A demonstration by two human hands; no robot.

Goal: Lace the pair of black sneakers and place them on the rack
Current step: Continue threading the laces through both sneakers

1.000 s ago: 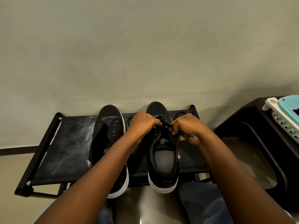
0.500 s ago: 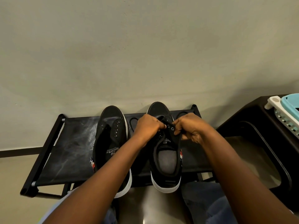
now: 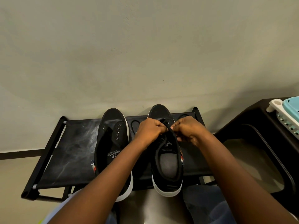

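Two black sneakers with white soles stand side by side on a low black shoe rack (image 3: 68,152), toes toward the wall. The left sneaker (image 3: 111,139) has bare eyelets and no lace in them. Over the right sneaker (image 3: 168,159) my left hand (image 3: 150,130) and my right hand (image 3: 189,129) meet at the upper eyelets, each pinching the black shoelace (image 3: 168,126) between curled fingers. Loops of black lace (image 3: 135,125) lie on the rack between the sneakers and to the right of the right one.
A plain wall rises right behind the rack. A dark cabinet or stand (image 3: 258,139) is at the right, with a white and teal plastic basket (image 3: 288,110) on top. My legs in blue trousers (image 3: 205,206) are below the rack's front edge.
Both hands stayed at the right sneaker's top eyelets, working the lace with small finger shifts. The view drifted slightly; the sneakers have not moved on the rack.
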